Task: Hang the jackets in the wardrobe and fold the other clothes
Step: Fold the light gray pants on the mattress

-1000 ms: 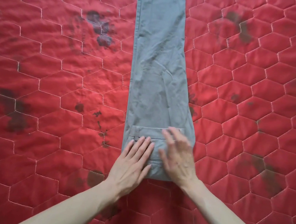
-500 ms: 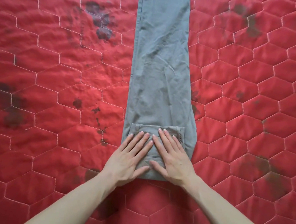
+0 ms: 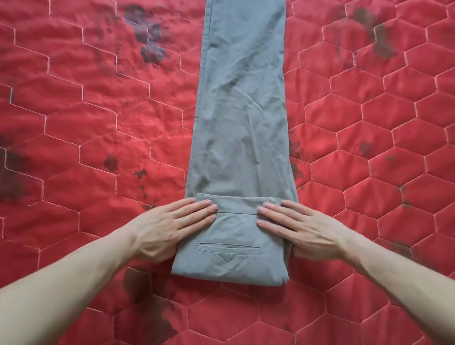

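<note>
Grey trousers [image 3: 241, 112] lie lengthwise down the middle of a red quilt [image 3: 74, 100], their near end folded over into a flat band. The left hand [image 3: 170, 225] and right hand [image 3: 304, 231] press that fold at its two side edges, fingers straight and flat. Bare quilt spreads wide on both sides.
</note>
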A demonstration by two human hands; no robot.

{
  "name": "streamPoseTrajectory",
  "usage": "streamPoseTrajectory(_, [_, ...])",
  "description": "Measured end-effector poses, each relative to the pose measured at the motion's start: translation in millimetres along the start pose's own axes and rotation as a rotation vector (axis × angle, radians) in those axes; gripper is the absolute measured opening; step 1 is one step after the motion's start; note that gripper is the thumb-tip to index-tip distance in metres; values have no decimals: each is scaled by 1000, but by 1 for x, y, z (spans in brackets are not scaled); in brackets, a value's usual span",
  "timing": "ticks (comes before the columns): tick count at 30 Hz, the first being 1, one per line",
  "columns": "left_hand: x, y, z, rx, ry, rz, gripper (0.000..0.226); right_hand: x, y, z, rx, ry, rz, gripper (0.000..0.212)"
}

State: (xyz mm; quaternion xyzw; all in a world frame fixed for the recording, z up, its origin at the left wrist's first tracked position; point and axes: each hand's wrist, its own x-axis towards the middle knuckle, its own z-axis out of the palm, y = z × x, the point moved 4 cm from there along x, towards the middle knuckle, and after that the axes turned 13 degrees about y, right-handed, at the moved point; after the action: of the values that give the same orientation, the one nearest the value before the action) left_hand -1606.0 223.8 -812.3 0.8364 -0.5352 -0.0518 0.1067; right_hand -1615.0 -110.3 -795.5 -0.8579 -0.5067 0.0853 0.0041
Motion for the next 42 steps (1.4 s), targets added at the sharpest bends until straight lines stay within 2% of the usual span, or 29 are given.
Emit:
streamPoseTrajectory(2, [7,-4,-2,-48,-16,0,98,7,-7,7,-58,135,75,77])
streamPoseTrajectory(4, [11,-10,-4,-74,-46,18,106,17,-15,13,-87,191,132,66])
streamPoseTrajectory(10, [13,-18,0,-65,-125,41,117,19,-11,4,46,43,167,92])
streamPoseTrajectory(15, [11,-23,-1,-50,-193,50,118,22,-12,7,43,-32,118,100])
streamPoseTrajectory(20, [9,-21,-1,-68,-146,80,115,17,-14,4,-4,35,54,83])
streamPoseTrajectory(22, [8,-19,-3,-75,-140,95,115,15,-13,0,60,59,64,77])
streamPoseTrajectory(27, [3,-10,-7,-128,-195,128,106,10,-11,-11,282,99,78,79])
streamPoseTrajectory(29, [0,0,-13,-196,-209,123,100,2,-15,-13,374,185,127,71])
streamPoseTrajectory(31, [-4,12,-24,-279,-193,99,90,-11,-25,-17,467,257,212,54])
streamPoseTrajectory(33, [-16,25,-41,-471,-168,-28,74,-27,-38,-22,594,349,366,36])
streamPoseTrajectory(34, [-29,31,-45,-596,-158,-136,64,-35,-44,-24,676,364,504,38])
streamPoseTrajectory(36, [-28,39,-57,-894,-100,-469,49,-44,-57,-27,881,326,802,51])
streamPoseTrajectory(38, [-9,39,-57,-1164,107,-793,46,-42,-68,-31,1002,372,1008,59])
streamPoseTrajectory(40, [-11,39,-41,-1447,292,-1208,41,-33,-75,-32,1052,462,1171,39])
streamPoseTrajectory(41, [-10,40,-30,-1606,359,-1419,48,-28,-77,-31,1077,472,1233,36])
streamPoseTrajectory(42, [-6,42,-22,-1671,367,-1490,66,-22,-78,-29,1080,476,1263,42])
